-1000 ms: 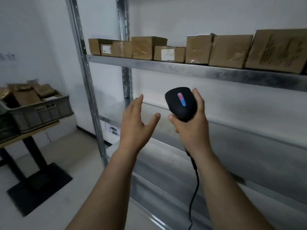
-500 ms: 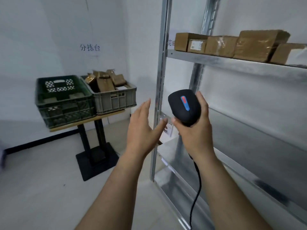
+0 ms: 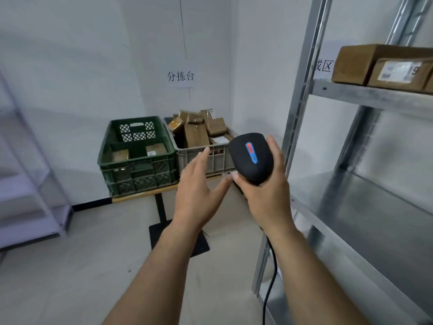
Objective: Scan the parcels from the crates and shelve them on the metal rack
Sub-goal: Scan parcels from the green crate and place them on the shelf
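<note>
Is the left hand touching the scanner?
Cannot tell: in the head view the thumb of the left hand ends beside the scanner, neither gap nor contact plain.

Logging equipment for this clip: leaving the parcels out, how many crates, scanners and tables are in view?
Crates: 2, a green crate and a grey crate
Scanners: 1, the black scanner gripped by the right hand
Tables: 1, the table under both crates
Total: 4

White walls (image 3: pixel 70 66), paper sign (image 3: pixel 180 76), pale floor (image 3: pixel 82 266), black-based pedestal table (image 3: pixel 161 212), lilac shelving (image 3: pixel 28 195) left
</note>
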The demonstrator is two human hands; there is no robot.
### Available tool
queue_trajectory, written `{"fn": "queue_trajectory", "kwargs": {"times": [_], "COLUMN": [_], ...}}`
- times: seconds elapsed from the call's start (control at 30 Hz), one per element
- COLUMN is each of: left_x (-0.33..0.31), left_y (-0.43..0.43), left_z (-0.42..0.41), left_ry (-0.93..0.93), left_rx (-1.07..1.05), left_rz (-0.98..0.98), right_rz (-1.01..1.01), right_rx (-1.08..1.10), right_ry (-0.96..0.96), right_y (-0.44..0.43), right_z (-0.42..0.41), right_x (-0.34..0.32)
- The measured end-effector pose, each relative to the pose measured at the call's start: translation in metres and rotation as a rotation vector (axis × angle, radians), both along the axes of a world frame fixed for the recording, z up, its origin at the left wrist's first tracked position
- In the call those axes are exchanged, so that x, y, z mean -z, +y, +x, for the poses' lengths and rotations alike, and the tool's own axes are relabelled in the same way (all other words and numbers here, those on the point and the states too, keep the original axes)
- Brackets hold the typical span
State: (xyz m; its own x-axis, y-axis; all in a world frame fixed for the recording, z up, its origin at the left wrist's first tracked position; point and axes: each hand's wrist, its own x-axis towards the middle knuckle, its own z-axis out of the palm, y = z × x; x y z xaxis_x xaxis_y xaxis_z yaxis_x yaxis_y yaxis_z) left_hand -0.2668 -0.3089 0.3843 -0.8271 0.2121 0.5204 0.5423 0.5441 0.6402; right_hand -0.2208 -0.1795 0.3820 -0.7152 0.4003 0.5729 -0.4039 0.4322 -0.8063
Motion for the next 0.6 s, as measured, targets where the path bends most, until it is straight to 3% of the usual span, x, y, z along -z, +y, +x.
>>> {"fn": "queue_trajectory", "kwargs": {"times": [0.27, 0.6], "left_x": [0.011, 0.034], "left_y": [-0.008, -0.082], "left_z": [-0.089, -0.202], "left_ry": [-0.044, -0.095], "left_rx": [-0.119, -0.273], "left_rz": [-0.025, -0.015], "right_rz": [-0.016, -0.018], "right_rx": [-0.155, -0.332], "right_ry": [-0.009, -0.067], "right_y": [-0.005, -0.076], "right_z": [-0.111, -0.249], "right_x": [0.006, 0.026]}}
